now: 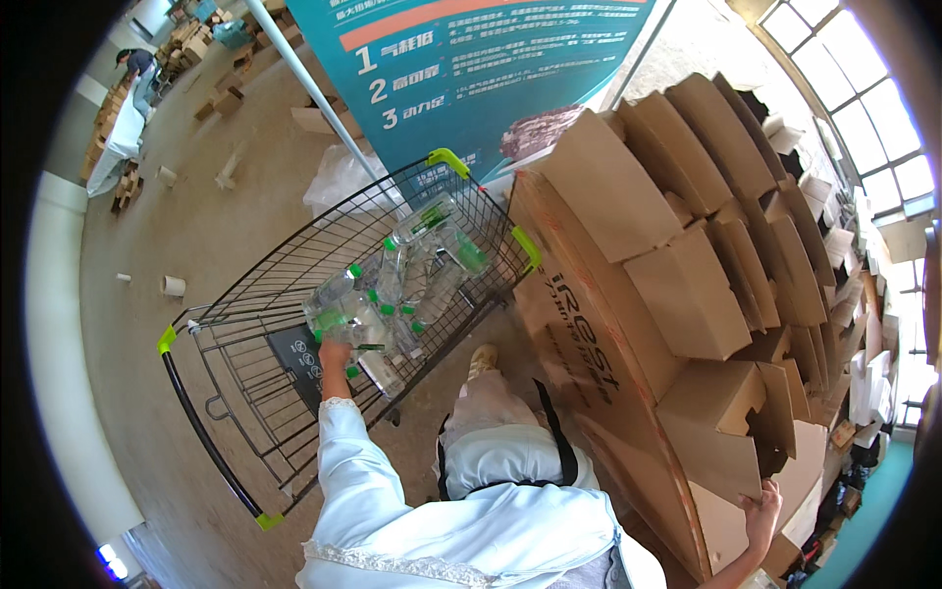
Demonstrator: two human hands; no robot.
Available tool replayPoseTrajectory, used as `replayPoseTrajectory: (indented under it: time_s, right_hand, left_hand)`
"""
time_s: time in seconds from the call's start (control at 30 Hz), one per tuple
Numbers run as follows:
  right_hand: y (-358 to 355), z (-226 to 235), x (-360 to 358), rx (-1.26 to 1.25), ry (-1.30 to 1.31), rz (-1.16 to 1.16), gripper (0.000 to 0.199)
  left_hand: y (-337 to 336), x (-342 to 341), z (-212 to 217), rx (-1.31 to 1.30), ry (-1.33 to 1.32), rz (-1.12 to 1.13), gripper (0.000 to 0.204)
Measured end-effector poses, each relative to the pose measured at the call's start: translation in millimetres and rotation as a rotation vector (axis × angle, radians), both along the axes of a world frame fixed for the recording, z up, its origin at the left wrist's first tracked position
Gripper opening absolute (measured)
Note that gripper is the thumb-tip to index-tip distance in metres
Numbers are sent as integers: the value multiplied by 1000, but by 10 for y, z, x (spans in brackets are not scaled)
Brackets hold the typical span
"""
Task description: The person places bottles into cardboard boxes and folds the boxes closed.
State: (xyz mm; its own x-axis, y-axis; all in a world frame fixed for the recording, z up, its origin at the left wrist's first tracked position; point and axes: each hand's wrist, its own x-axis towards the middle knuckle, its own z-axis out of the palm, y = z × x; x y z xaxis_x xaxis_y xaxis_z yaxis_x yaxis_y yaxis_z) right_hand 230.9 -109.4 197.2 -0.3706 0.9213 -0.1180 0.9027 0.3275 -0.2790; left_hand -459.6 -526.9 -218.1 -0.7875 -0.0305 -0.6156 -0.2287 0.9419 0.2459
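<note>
A wire shopping cart (235,324) with green corner pieces stands in front of me, holding several clear plastic bottles (391,270) with green caps. My left hand (336,355) reaches over its near side and is closed on a plastic bottle (332,322) at the near end of the pile; the fingertips are partly hidden. Far to the right, my right hand (763,508) is bent closed at the lower edge of an open cardboard box (711,417), its fingers on the cardboard.
A large long carton (589,363) lies on my right, with stacked open boxes (677,147) on it. A teal banner (471,79) on poles stands beyond the cart. Cardboard tubes (173,287) lie on the floor. Another person (140,74) is at the far left.
</note>
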Motion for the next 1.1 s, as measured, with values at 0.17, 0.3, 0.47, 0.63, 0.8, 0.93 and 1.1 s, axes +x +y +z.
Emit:
replayPoseTrajectory:
  time_s: [0.17, 0.3, 0.47, 0.63, 0.8, 0.93, 1.1]
  right_hand:
    - [1, -22, 121, -204, 77, -138, 33]
    - [-108, -323, 993, 37, -247, -22, 55]
    - [66, -364, 927, 69, -287, -107, 54]
    - [-20, -126, 191, 5, -233, -126, 31]
    - [-170, -119, -7, -1, -190, -169, 23]
    - [-128, -15, -205, 115, -107, 51, 19]
    - [-85, -30, 62, 138, 9, 146, 18]
  left_hand:
    - [-254, 56, -966, 401, -285, 862, 52]
    - [-142, 217, -998, 804, -97, 379, 46]
    - [231, 475, -755, 905, 20, 600, 36]
    - [141, 303, -699, 924, -96, 648, 61]
    - [680, 471, 670, 831, 59, 623, 43]
    - [872, 508, 1169, 911, 419, 285, 48]
    - [1675, 191, 1930, 1893, 15, 465, 58]
